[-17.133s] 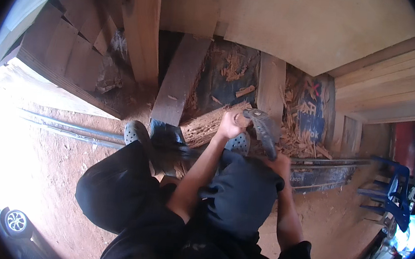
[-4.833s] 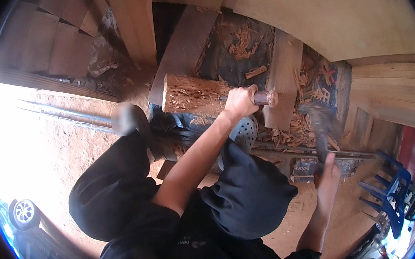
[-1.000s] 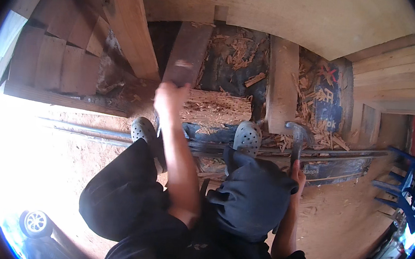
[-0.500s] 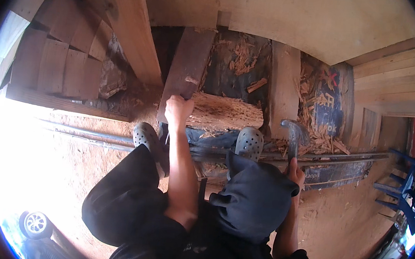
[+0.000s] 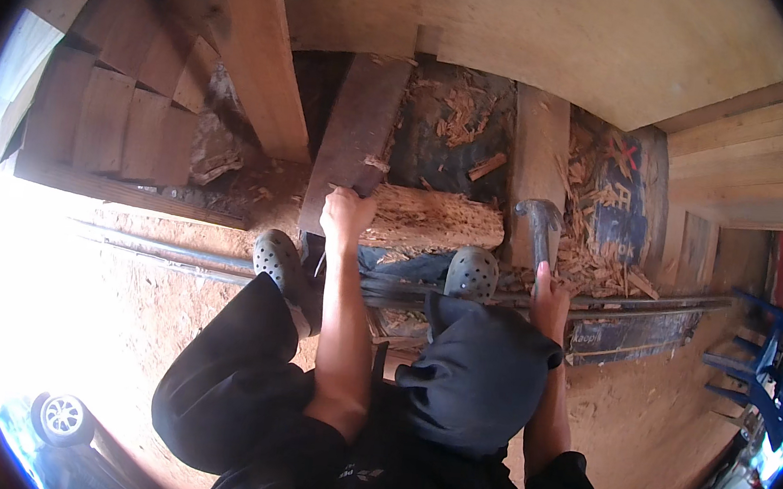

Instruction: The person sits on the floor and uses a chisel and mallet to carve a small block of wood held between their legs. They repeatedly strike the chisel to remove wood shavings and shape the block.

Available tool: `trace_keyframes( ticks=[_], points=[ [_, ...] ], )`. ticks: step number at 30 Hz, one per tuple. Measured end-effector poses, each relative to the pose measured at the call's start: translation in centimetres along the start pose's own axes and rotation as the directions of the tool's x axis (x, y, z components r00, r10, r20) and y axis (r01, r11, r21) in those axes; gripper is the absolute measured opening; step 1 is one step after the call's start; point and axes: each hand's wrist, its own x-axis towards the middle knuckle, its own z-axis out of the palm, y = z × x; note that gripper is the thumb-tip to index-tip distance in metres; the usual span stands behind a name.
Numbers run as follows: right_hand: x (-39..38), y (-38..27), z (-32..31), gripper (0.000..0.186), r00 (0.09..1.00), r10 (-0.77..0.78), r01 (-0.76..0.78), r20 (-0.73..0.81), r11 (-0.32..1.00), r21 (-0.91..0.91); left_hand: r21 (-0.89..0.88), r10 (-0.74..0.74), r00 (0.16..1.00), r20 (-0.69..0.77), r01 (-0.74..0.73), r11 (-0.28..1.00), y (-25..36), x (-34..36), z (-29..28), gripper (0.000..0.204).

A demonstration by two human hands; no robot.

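Observation:
My left hand (image 5: 348, 213) is a closed fist at the left end of a rough, crumbling piece of wood (image 5: 440, 221). Its fingers hide most of what they grip; a dark end peeks out above and a thin pointed part below. My right hand (image 5: 550, 300) holds a claw hammer (image 5: 543, 234) upright by its handle, head up, to the right of the crumbling wood. That wood lies crosswise between a dark plank (image 5: 356, 120) and a lighter plank (image 5: 540, 146).
My grey clogs (image 5: 475, 272) stand just short of the wood. Wood chips (image 5: 459, 115) litter the dark sheet beyond, more to the right. Thin pipes (image 5: 610, 306) run across. A slanting beam (image 5: 250, 46) is at left, a blue plastic chair (image 5: 763, 361) at far right.
The hammer and my right hand have moved a little left and up, the handle now tilting the other way. My left fist has shifted slightly to the right.

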Motion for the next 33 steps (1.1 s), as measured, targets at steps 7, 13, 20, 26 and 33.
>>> trace_keyframes(
  ticks=[7,13,20,26,33],
  points=[
    [3.6,1.2,2.2,0.061,0.993,0.022,-0.022,-0.117,1.000,0.003,0.025,-0.005,0.998,-0.062,0.007,1.000,-0.1,0.3,0.1,0.035],
    [6.0,2.5,3.5,0.060,0.936,-0.047,-0.024,-0.349,0.981,-0.194,-0.008,-0.044,0.998,-0.049,0.044,0.999,-0.2,0.3,0.0,0.036],
    [7.4,5.4,4.4,0.051,0.916,-0.112,-0.016,-0.386,0.950,-0.313,-0.059,-0.081,0.996,-0.025,0.080,0.995,-0.4,0.8,0.1,0.036],
    [6.1,2.5,5.1,0.039,0.690,-0.499,0.277,-0.525,0.852,-0.445,-0.075,-0.113,0.994,0.003,0.112,0.991,-0.7,1.1,0.4,0.036],
    [6.7,-1.5,8.5,0.059,0.992,-0.020,0.067,0.124,0.917,-0.394,-0.027,-0.084,0.995,-0.046,0.083,0.996,0.0,0.6,0.3,0.036]
  ],
)
